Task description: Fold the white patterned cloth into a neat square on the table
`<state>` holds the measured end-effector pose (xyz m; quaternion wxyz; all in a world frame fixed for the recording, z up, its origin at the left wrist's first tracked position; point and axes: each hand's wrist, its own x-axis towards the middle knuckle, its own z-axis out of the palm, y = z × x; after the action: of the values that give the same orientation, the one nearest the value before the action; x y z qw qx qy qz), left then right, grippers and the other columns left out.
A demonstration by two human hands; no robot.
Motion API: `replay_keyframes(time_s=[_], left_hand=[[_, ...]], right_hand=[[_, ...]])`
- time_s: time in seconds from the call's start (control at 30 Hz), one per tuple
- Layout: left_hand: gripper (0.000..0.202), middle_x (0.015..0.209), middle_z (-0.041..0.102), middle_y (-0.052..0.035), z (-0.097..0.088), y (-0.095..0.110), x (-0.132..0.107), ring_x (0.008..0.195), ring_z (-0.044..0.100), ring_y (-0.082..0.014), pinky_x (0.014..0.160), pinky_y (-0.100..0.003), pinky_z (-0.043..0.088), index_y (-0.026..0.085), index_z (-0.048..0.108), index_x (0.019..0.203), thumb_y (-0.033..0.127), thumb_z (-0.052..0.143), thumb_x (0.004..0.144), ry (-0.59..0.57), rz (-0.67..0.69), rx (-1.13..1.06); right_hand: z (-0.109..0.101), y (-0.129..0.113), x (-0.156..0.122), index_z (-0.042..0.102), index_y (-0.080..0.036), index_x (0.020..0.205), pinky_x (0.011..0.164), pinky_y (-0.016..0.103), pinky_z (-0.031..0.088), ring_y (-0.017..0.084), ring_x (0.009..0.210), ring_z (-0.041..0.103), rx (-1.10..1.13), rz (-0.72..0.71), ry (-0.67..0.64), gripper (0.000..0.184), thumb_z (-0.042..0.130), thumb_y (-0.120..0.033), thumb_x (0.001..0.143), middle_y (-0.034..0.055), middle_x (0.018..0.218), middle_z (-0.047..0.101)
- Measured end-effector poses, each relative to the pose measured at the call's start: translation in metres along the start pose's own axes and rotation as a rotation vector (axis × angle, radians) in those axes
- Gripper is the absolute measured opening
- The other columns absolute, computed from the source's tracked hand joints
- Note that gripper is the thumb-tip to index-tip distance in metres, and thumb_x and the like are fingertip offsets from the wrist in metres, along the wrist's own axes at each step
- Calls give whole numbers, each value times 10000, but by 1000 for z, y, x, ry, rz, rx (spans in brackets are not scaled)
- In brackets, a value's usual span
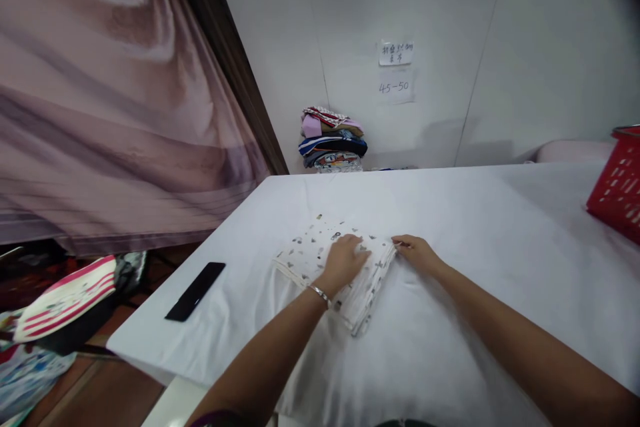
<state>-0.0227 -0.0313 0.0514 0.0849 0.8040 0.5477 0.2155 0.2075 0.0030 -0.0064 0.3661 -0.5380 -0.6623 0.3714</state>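
The right hand [417,255] has its thumb and fingertips drawn close together on the right corner of a folded white cloth printed with small grey and dark motifs [313,250], its grip narrow and pinching the edge. The left hand [345,259] lies palm down across the middle of the same cloth, fingers loosely apart and pressing rather than gripping, with a shiny silver-coloured metal bracelet [320,295] at the wrist. The cloth looks thin and soft, a flat, roughly four-sided bundle whose layered edges show along its near side. It lies near the front of a table covered in smooth, faintly creased white fabric [475,220]. Left of it rests a flat black rectangular object [195,292]; at the far right stands a red plastic basket with slotted walls [617,180]. Beyond the back edge rises a stack of folded multicoloured textiles [333,140], against pale, smooth wall panels [440,13]. A draped, glossy pink curtain [100,80] hangs at left.
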Motion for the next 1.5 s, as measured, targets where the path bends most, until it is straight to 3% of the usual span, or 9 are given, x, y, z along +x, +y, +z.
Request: replay_keyframes(time_s=[0.13, 0.3, 0.6, 0.83, 1.2, 1.37, 1.5], left_hand=[[354, 1131, 560, -63, 15, 41, -3, 1074, 485, -238, 921, -358, 382, 220, 583, 1060, 445, 573, 786, -85, 31, 80], [335, 1099, 548, -60, 29, 56, 7, 1059, 470, -237, 896, -368, 372, 215, 540, 1058, 395, 576, 778, -120, -1, 246], [206, 1025, 576, -62, 40, 57, 13, 982, 497, -224, 851, -358, 379, 192, 534, 1002, 250, 484, 810, -132, -28, 350], [217, 1058, 575, -54, 38, 57, 10, 1011, 492, -222, 862, -349, 381, 205, 530, 1024, 284, 479, 828, -137, -29, 345], [246, 1060, 586, -49, 35, 56, 11, 1015, 501, -208, 905, -343, 375, 207, 552, 1024, 207, 485, 788, -157, -44, 334], [233, 1025, 614, -50, 35, 54, 12, 980, 532, -216, 883, -342, 403, 212, 591, 994, 329, 484, 823, -128, -15, 286], [369, 1061, 634, -49, 26, 39, 28, 1019, 544, -189, 922, -310, 402, 207, 619, 1021, 439, 359, 901, -86, -63, 161]], right_hand=[[3, 3, 8, 711, -215, 892, 834, 319, 447, 196, 877, 615, -11, -95, -91, 266, 537, -182, 694, 35, 929, 704], [-1, 11, 11, 707, -232, 951, 834, 347, 451, 206, 862, 612, -32, -191, -152, 287, 527, -205, 728, 36, 931, 701], [3, 27, 15, 682, -225, 1017, 829, 338, 460, 194, 892, 612, -57, -389, -171, 314, 459, -204, 797, 59, 971, 681], [3, 20, 11, 664, -243, 1055, 824, 326, 462, 187, 889, 608, -85, -422, -151, 299, 475, -231, 824, 42, 961, 681], [10, 18, 8, 623, -259, 1109, 825, 319, 456, 189, 943, 591, -282, -377, -124, 346, 433, -192, 828, 32, 1046, 658], [12, 13, 6, 606, -240, 1130, 815, 313, 452, 193, 957, 589, -385, -336, -74, 370, 421, -174, 815, 44, 1070, 648], [13, 10, 6, 568, -238, 1172, 804, 303, 448, 190, 957, 588, -417, -337, -79, 380, 429, -195, 821, 42, 1085, 642]])
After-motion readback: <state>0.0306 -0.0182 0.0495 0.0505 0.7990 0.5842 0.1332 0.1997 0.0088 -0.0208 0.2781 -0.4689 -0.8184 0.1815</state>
